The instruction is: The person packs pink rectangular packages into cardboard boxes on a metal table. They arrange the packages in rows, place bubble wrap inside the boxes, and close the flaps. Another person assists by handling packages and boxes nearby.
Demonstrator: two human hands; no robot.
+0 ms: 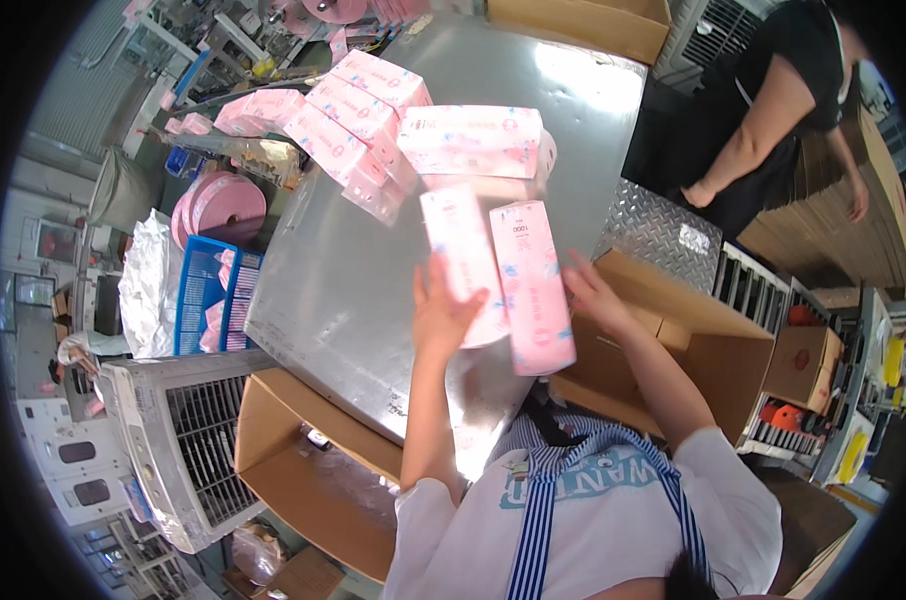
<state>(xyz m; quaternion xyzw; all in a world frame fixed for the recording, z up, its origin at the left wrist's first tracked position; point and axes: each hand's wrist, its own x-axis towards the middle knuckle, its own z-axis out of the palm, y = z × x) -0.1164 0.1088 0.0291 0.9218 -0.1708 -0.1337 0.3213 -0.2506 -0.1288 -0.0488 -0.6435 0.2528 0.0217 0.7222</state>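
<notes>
Two long pink-and-white tissue packs lie side by side in front of me over the metal table (pixel 323 300). My left hand (pixel 445 312) grips the left tissue pack (pixel 463 245), its thumb across the pack and its fingers along the outer side. At the outer side of the right tissue pack (pixel 533 290) is my right hand (pixel 595 292), its fingertips against the pack and partly hidden. The packs' lower ends are slightly blurred. Just beyond them, more tissue packs (pixel 470 140) lie stacked crosswise, and a slanted row of packs (pixel 358 115) reaches the table's far left.
An open carton (pixel 693 350) stands close by my right forearm, and another carton (pixel 313 400) sits at the table's left front edge. Blue crates (pixel 205 290) and pink rolls (pixel 223 208) are at the left. A co-worker (pixel 783 110) stands at the far right near stacked flat cardboard (pixel 823 220).
</notes>
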